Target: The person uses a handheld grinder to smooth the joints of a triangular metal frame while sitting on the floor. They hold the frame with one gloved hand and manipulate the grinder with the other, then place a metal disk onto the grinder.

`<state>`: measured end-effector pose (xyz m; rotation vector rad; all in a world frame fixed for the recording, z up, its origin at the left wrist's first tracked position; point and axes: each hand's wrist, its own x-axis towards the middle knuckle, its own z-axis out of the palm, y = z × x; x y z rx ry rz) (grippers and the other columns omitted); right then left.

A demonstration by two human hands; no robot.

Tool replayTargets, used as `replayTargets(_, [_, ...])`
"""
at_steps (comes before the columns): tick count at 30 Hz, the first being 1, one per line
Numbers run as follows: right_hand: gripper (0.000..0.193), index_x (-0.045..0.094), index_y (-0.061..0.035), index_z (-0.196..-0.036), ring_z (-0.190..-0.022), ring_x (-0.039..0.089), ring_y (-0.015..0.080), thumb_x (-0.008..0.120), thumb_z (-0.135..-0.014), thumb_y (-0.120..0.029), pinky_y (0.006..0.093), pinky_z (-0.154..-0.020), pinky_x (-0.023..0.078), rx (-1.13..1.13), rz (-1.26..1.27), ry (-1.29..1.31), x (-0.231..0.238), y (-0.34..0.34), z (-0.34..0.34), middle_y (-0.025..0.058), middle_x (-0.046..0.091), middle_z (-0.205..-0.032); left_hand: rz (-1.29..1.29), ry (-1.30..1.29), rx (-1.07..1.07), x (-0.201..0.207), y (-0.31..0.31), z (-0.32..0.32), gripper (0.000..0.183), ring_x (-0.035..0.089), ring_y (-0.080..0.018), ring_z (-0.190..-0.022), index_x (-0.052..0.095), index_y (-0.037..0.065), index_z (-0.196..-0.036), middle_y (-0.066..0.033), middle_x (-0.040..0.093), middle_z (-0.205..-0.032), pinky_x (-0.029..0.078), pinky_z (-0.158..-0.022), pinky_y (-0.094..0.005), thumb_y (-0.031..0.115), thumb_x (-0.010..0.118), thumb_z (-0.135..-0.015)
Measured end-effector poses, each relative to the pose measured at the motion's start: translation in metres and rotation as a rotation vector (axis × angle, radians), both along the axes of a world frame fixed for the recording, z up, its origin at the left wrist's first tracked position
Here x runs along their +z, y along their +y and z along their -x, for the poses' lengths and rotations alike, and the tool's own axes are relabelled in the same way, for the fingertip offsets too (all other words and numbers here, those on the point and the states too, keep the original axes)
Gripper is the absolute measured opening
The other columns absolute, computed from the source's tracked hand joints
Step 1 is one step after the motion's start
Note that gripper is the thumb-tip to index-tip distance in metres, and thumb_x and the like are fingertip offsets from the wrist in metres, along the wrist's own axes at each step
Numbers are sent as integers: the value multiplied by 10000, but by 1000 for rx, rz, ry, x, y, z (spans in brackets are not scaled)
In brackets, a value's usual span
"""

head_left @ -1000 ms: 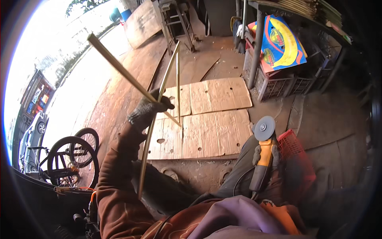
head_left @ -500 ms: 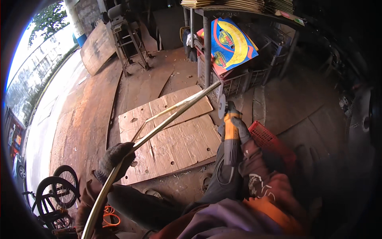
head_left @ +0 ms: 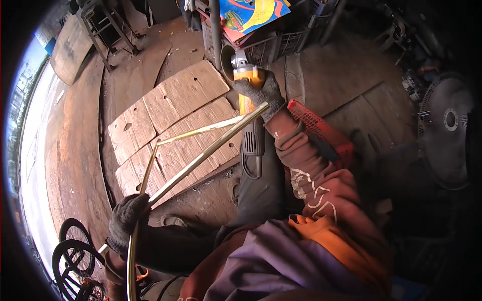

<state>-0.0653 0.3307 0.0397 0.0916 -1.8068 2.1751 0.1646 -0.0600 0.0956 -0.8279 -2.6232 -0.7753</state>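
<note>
My left hand (head_left: 128, 220), in a dark grey knitted glove, is closed around a brass-coloured metal strip (head_left: 210, 149). The strip slants up to the right; its far end passes over the grinder. A second, thinner arm (head_left: 196, 131) of the same metal forms a narrow triangle with it, with a sharp corner at the left. My right hand (head_left: 271, 94), gloved too, grips a yellow and grey angle grinder (head_left: 252, 136) near its head. The grinder's disc (head_left: 227, 62) points away from me, beyond the strip's tip and apart from it.
Flattened brown cardboard (head_left: 168, 103) lies on the floor ahead. A red plastic crate (head_left: 321, 128) stands by my right arm, with a large fan (head_left: 448, 120) farther right. Plastic crates (head_left: 281, 45) are under a table at the back. Bicycle wheels (head_left: 75, 251) stand at lower left.
The view has turned to the right. My right hand has moved the grinder forward, away from my body. My left hand still holds the metal strip, whose far end now overlaps the grinder.
</note>
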Motion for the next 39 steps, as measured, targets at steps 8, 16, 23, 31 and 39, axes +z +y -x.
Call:
replayTargets(8, [518, 590, -20, -1111, -791, 678, 165, 894, -705, -127, 326, -679, 588, 70, -260, -63, 36, 115, -19, 93, 688, -957, 92, 48, -71, -25, -8, 32, 363, 707, -358, -868, 662, 44, -1130, -167, 714, -974, 578, -731, -414, -41, 723, -783])
replayTargets(16, [690, 483, -63, -1294, -1024, 628, 147, 818, -691, -27, 320, -890, 534, 293, -1072, -216, 126, 112, -128, 76, 641, -1120, 0, -117, -122, -68, -42, 70, 404, 701, -360, -927, 673, 56, -1199, -176, 712, -1003, 576, -775, -419, 6, 728, -801])
replayTargets(23, [780, 463, -43, -1338, -1098, 618, 160, 856, -666, -68, 334, -933, 515, 565, -1068, -312, 140, 95, -151, 91, 616, -1230, 111, -115, -93, -71, -58, 61, 480, 671, -365, -825, 625, 26, -1258, -176, 688, -929, 557, -708, -434, 26, 724, -789])
replayTargets(31, [817, 459, -33, -1354, -1116, 635, 189, 895, -667, -110, 337, -946, 509, 574, -1457, -385, 156, 45, -148, 126, 636, -1191, 304, 138, -124, -100, -98, 48, 530, 644, -366, -924, 618, 55, -1195, -131, 666, -959, 534, -768, -477, 32, 730, -677])
replayTargets(39, [751, 497, -139, -1322, -980, 701, 371, 863, -677, -262, 435, -835, 573, 687, -1747, -188, 152, 3, -155, 139, 706, -1085, 155, -84, -110, -142, -120, 47, 489, 699, -351, -723, 606, 109, -1301, -151, 712, -921, 563, -613, -410, 1, 667, -829])
